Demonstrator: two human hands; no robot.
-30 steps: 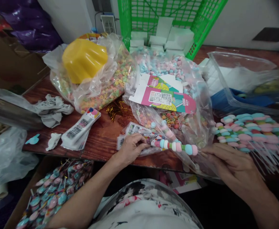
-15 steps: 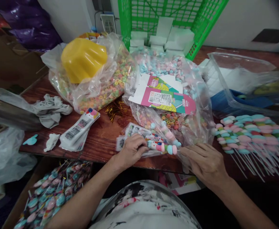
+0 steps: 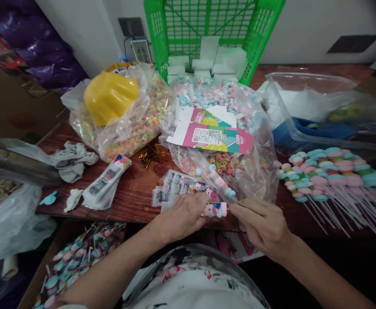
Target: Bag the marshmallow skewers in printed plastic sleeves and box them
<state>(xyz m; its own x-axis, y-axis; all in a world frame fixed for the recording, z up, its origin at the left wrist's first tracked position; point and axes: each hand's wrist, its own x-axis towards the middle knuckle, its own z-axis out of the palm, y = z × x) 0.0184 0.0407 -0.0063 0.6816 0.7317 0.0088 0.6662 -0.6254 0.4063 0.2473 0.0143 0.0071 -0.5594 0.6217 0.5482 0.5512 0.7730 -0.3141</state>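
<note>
Near the table's front edge, my left hand (image 3: pixel 186 212) is closed around a printed clear wrapper (image 3: pixel 210 209). Inside it is a marshmallow skewer (image 3: pixel 222 209), pink and blue pieces showing at its right end. My right hand (image 3: pixel 262 221) pinches the skewer's stick on that side, with its fingertips close to the last pink piece. Behind the hands lies another marshmallow skewer (image 3: pixel 218 180). Flat printed wrappers (image 3: pixel 171 189) are spread beside and partly under my left hand. Most of the held skewer is covered by the wrapper and my left fingers.
Finished-looking marshmallow skewers (image 3: pixel 332 176) lie piled at right. A second wrapper stack (image 3: pixel 106 184) and gold twist ties (image 3: pixel 149 156) are left. Behind are bags of ring candy (image 3: pixel 149 124), a flattened carton (image 3: pixel 207 133) and a green crate (image 3: pixel 204 25). Wrapped sweets (image 3: pixel 78 257) fill a box below.
The skewer has slid left, deeper into the wrapper, so fewer pieces show. My right hand has come closer to my left, which now wraps further over the wrapper. The view has shifted slightly.
</note>
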